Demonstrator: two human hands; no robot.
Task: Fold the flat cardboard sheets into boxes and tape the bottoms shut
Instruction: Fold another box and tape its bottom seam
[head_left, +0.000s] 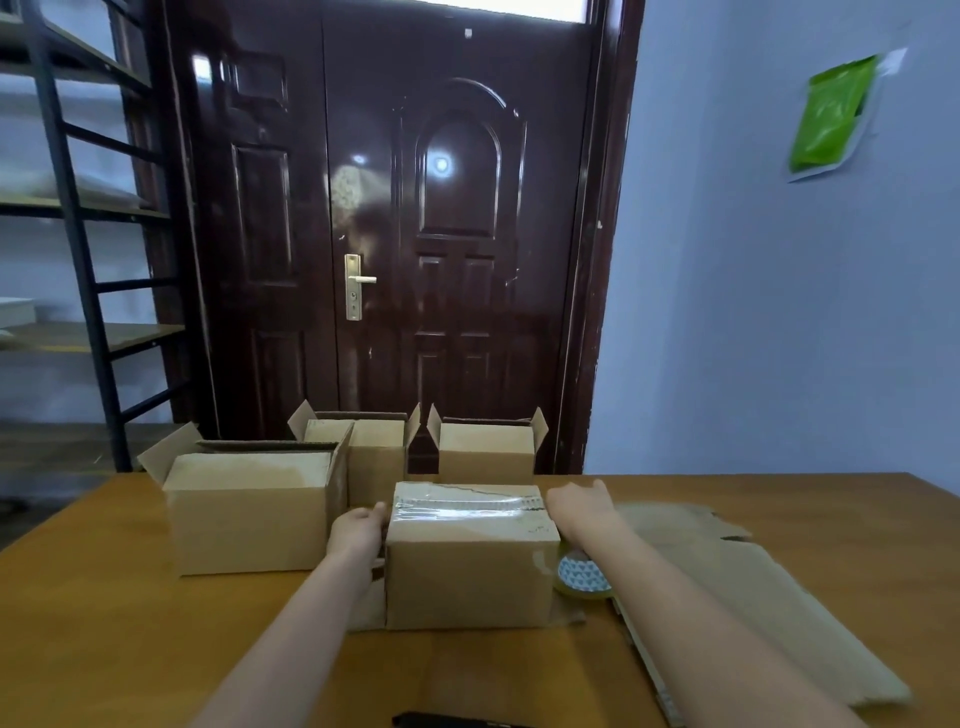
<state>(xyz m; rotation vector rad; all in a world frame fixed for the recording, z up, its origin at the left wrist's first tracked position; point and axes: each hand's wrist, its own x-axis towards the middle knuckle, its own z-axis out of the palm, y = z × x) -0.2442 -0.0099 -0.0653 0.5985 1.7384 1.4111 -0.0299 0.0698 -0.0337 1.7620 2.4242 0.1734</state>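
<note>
A small cardboard box (467, 577) stands upside down in the middle of the wooden table (130, 623), its taped bottom facing up with clear tape across the seam. My left hand (358, 530) presses flat against the box's left side. My right hand (582, 506) lies against its right side near the top edge, fingers fairly straight. A roll of clear tape (582, 574) lies on the table just right of the box, partly under my right forearm. A stack of flat cardboard sheets (737, 592) lies on the right.
Three folded boxes with open top flaps stand behind: a large one (249, 512) at the left, one (374, 457) at the middle back, one (485, 449) at the right back. A dark object (441, 719) lies at the near edge. A dark door and a metal shelf stand beyond.
</note>
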